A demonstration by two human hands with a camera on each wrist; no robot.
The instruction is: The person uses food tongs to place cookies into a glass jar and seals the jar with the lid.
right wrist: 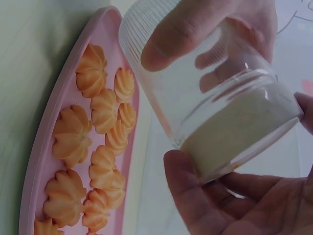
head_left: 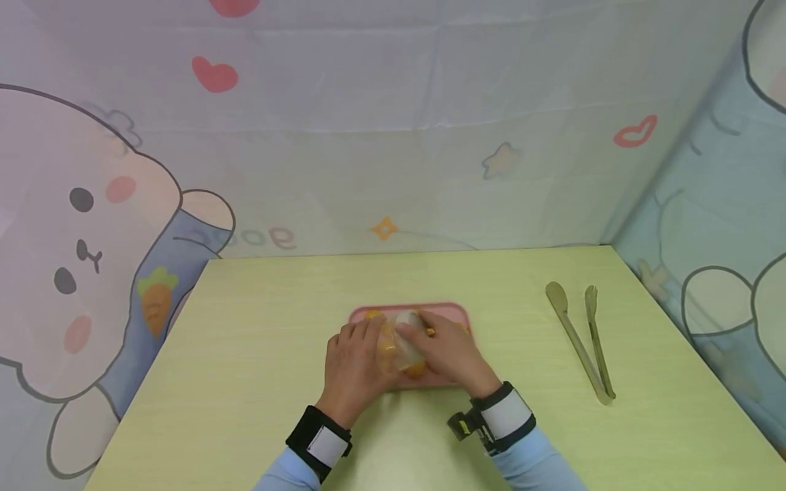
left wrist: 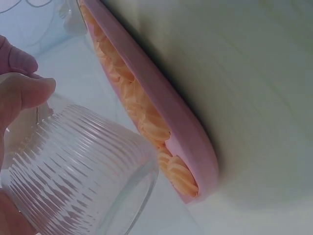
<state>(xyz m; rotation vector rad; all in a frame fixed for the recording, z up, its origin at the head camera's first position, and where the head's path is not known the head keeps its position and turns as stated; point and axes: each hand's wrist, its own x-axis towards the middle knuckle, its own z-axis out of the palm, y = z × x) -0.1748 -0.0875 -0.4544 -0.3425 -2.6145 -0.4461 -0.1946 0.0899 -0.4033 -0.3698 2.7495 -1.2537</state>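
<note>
My left hand [head_left: 355, 365] grips the body of a clear ribbed glass jar [left wrist: 78, 166] above the tray. The jar is tilted, and its glass body holds nothing visible. A pale beige lid [right wrist: 234, 129] covers its mouth. With thumb and fingers, my right hand [head_left: 451, 351] holds the lid's edge. Behind and under both hands is a pink tray [head_left: 453, 309] with several piped, flower-shaped cookies [right wrist: 66, 196] lying in it. The hands and jar hide much of the tray in the head view.
To the right on the pale yellow table [head_left: 258, 320] lie a spoon-ended arm [head_left: 577, 341] and a narrower fork-ended arm [head_left: 595, 334], meeting at their near ends like tongs. A printed cloth [head_left: 344, 102] hangs behind the table, with another at the right side.
</note>
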